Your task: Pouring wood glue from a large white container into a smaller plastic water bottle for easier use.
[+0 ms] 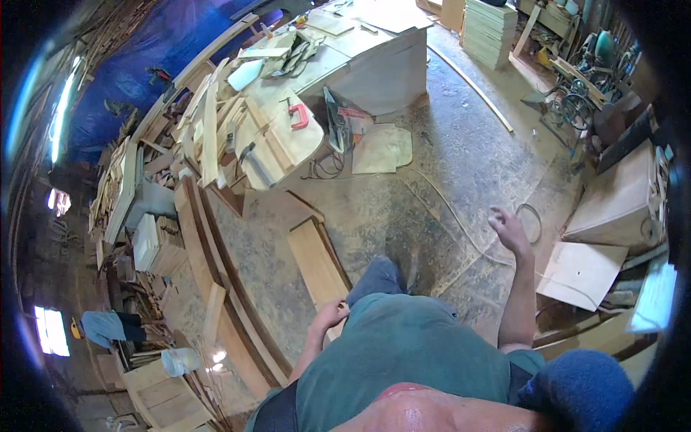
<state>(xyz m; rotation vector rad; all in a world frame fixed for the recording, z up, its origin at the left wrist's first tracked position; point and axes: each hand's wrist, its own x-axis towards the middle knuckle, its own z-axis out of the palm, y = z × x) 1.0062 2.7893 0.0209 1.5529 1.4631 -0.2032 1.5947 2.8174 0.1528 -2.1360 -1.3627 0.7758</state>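
My left hand (332, 315) is low beside my body with its fingers curled; what they hold, if anything, I cannot make out. Behind that hand lies a long pale wooden board (312, 258) with a darker edge, and I cannot tell whether the hand touches it. My right hand (511, 229) is raised out to the right over the floor, its fingers apart and nothing in them. Nearest to it is a loop of thin cable (538, 223).
A worktable (324, 72) holds wood offcuts, a red clamp (297, 114) and a hammer (250, 155). Long curved timbers (223, 288) lie at left. A cable (453, 216) crosses the dusty floor. Wooden panels (583, 273) stand at right. Another person (104, 328) is far left.
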